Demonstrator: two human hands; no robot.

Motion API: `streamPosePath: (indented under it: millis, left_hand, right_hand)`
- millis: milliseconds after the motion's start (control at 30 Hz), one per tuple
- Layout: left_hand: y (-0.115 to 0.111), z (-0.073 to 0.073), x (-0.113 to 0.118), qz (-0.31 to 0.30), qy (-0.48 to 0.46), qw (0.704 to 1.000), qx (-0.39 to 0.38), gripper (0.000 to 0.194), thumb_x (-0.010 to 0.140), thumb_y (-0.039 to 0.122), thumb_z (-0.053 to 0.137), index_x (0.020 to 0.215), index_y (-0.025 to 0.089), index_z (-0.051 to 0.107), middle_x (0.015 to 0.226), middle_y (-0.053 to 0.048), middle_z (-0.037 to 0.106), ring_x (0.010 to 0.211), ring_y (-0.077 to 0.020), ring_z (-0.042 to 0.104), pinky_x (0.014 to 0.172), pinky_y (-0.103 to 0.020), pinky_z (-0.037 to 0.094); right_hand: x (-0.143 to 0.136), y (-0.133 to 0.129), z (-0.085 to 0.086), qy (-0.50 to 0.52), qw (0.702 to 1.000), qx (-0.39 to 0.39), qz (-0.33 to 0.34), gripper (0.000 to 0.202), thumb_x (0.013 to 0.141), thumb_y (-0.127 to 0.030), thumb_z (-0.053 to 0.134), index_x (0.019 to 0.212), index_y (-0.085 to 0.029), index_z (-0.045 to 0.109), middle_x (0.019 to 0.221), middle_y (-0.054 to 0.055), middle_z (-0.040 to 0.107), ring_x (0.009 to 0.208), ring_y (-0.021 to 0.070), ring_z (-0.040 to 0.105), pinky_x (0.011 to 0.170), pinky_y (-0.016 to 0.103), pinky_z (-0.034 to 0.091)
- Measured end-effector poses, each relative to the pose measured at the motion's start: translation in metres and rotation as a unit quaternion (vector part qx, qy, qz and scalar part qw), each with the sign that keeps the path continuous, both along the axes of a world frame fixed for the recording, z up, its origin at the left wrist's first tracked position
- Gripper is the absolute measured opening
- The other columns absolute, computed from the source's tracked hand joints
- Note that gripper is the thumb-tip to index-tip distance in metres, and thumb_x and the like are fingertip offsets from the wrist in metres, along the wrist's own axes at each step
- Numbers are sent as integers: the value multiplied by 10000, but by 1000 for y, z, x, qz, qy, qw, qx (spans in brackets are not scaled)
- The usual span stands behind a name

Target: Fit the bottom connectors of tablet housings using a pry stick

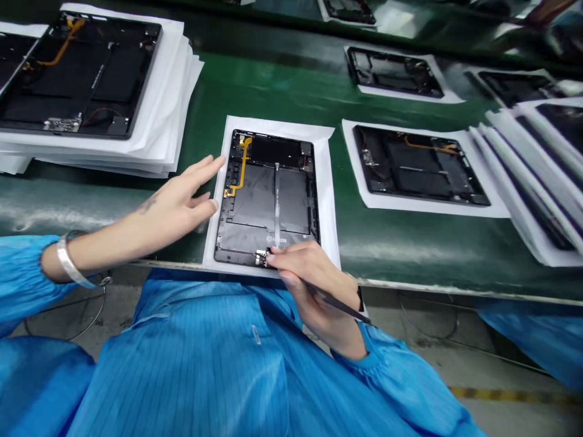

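Note:
An open black tablet housing [255,200] lies on a white sheet [327,182] at the table's front edge, with an orange flex cable [245,167] at its upper left. My left hand [186,197] rests by the sheet's left edge, fingers apart and holding nothing. Over the housing's lower edge, my right hand [314,279] grips a thin dark tool [339,303], which slants back toward my wrist. The fingertips are beside a small silvery board [261,258] and hide the tool's front end.
Tablet housings on stacked white sheets [175,115] stand at the left. Another housing [419,164] lies on its sheet to the right, one more [395,73] behind it. A leaning stack of sheets and housings [523,176] is at the far right. The green table's front edge [410,288] runs before me.

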State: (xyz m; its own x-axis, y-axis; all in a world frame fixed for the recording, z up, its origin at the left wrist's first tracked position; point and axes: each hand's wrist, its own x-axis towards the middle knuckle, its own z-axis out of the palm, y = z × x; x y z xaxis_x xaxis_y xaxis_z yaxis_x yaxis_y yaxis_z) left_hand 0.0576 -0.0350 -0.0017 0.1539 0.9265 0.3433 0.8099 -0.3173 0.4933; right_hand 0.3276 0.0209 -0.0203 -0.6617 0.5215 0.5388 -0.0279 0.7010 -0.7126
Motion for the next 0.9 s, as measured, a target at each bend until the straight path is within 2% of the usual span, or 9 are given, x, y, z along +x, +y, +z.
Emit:
streamPosePath:
  millis: [100, 167, 233, 333, 500, 733, 900]
  left_hand:
    - [-7, 2, 16, -51, 99, 992, 50, 404, 945, 95, 469, 1328, 162, 578, 1378, -156, 580, 1261, -279, 570, 989, -453, 556]
    - [-19, 0, 29, -111, 156, 978, 77, 306, 951, 62, 453, 1190, 125, 633, 1187, -131, 679, 1088, -228, 640, 902, -377, 582]
    - [-30, -4, 37, -138, 188, 967, 100, 260, 960, 49, 452, 1143, 86, 632, 1093, -123, 713, 997, -210, 655, 839, -335, 587]
    - [-39, -7, 38, -134, 200, 965, 110, 264, 969, 37, 432, 1155, 62, 619, 1109, -124, 721, 1018, -217, 656, 859, -335, 585]
    - [-38, -11, 35, -128, 177, 969, 113, 272, 985, 39, 403, 1153, 83, 612, 1100, -112, 730, 1027, -201, 669, 906, -341, 586]
    - [-45, -20, 33, -115, 142, 976, 117, 283, 981, 41, 433, 1197, 65, 613, 1184, -129, 711, 1131, -227, 661, 976, -359, 576]
    - [-42, -20, 34, -116, 136, 975, 135, 258, 975, 35, 437, 1145, 57, 630, 1126, -127, 732, 1070, -221, 685, 932, -345, 597]
  right_hand:
    - [-2, -1, -1, -2, 1000, -14, -9, 164, 936, -102, 598, 1019, -201, 700, 910, 46, 733, 843, 182, 674, 759, 360, 529]
    - [-4, -1, 0, -19, 999, -26, -6, 147, 941, -115, 605, 1014, -201, 699, 896, 41, 731, 829, 176, 663, 747, 351, 525]
    - [-6, 0, 0, -36, 999, -29, 6, 142, 949, -137, 609, 1036, -209, 694, 918, 37, 738, 832, 174, 658, 757, 353, 523]
    - [-8, 1, 1, -47, 998, -23, 20, 147, 952, -149, 616, 1060, -221, 686, 966, 28, 748, 832, 167, 655, 777, 354, 515]
    - [-9, 3, 5, -87, 995, 9, 44, 178, 944, -142, 621, 1096, -209, 683, 942, 35, 743, 820, 171, 641, 753, 347, 509]
    - [-12, 1, 4, -48, 998, -28, 25, 157, 960, -153, 599, 1060, -220, 699, 954, 24, 758, 822, 165, 674, 772, 345, 513]
    - [-14, 2, 5, -75, 996, 2, 38, 166, 939, -129, 617, 1068, -205, 688, 925, 29, 740, 791, 162, 643, 735, 336, 500]
